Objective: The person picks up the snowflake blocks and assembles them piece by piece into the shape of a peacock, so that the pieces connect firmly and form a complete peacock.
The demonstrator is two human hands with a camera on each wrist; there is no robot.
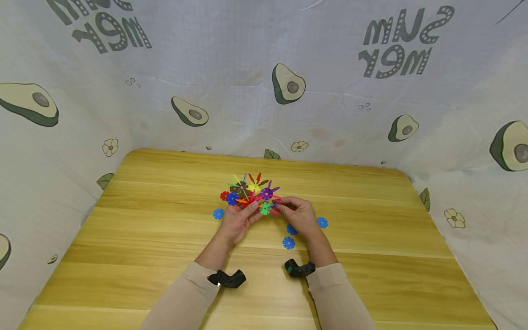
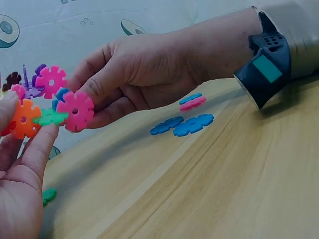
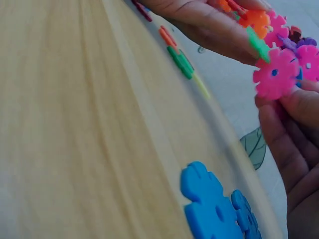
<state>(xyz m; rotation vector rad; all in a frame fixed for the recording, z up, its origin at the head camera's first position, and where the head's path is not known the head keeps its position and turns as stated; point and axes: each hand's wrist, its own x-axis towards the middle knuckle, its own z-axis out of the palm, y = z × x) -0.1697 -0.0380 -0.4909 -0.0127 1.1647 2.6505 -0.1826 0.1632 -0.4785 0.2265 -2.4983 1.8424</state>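
Note:
My left hand (image 1: 237, 224) holds a cluster of interlocking plastic snowflake discs (image 1: 266, 193) above the table, thumb on the near side and fingers beneath. The cluster mixes purple, yellow, brown, red and blue pieces, slotted together at angles. On its near side are an orange disc (image 2: 26, 119) and a green disc (image 1: 265, 208). From the right, my right hand (image 1: 301, 215) pinches a pink disc (image 3: 276, 73) at the cluster's edge. A small blue disc (image 2: 61, 94) sits behind that pink one, partly hidden. The right fingertips are partly covered by the discs.
Loose blue discs lie on the wooden table (image 1: 371, 275): one (image 1: 218, 213) left of the left hand, another (image 1: 288, 243) between the forearms, one (image 1: 322, 222) right of the right hand. Other loose discs, including green ones (image 3: 180, 62), lie behind or under the hands. Patterned cloth hangs behind.

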